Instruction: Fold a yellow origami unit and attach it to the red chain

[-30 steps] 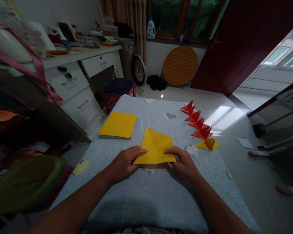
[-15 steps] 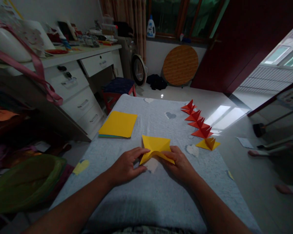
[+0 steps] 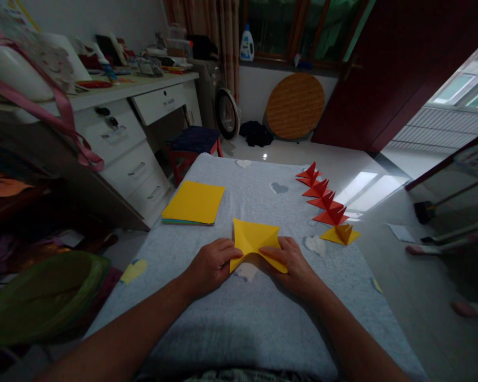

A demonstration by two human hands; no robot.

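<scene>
A creased sheet of yellow paper (image 3: 257, 237) is held between my hands above the cloth-covered table (image 3: 258, 329). My left hand (image 3: 213, 263) pinches its near left corner, the thumb hidden beneath. On the other side, my right hand (image 3: 292, 263) grips the near right part, with fingers lying over the paper. The near edge bows upward in the middle. To the left lies a stack of coloured paper (image 3: 195, 202) with yellow on top. Several red folded-paper pieces (image 3: 322, 195) stand in a row at the right, with a yellow folded piece (image 3: 341, 234) at the near end.
A green basket (image 3: 43, 297) stands on the floor at the left, below a white desk (image 3: 123, 148). Beyond the table are a red stool (image 3: 193, 143) and a washing machine (image 3: 223, 111) with its door ajar. A broom (image 3: 424, 212) lies at the right.
My left hand's fingers have closed onto the paper's near left corner; its thumb was apart before. The near edge, curled up earlier, now lies flatter and arched.
</scene>
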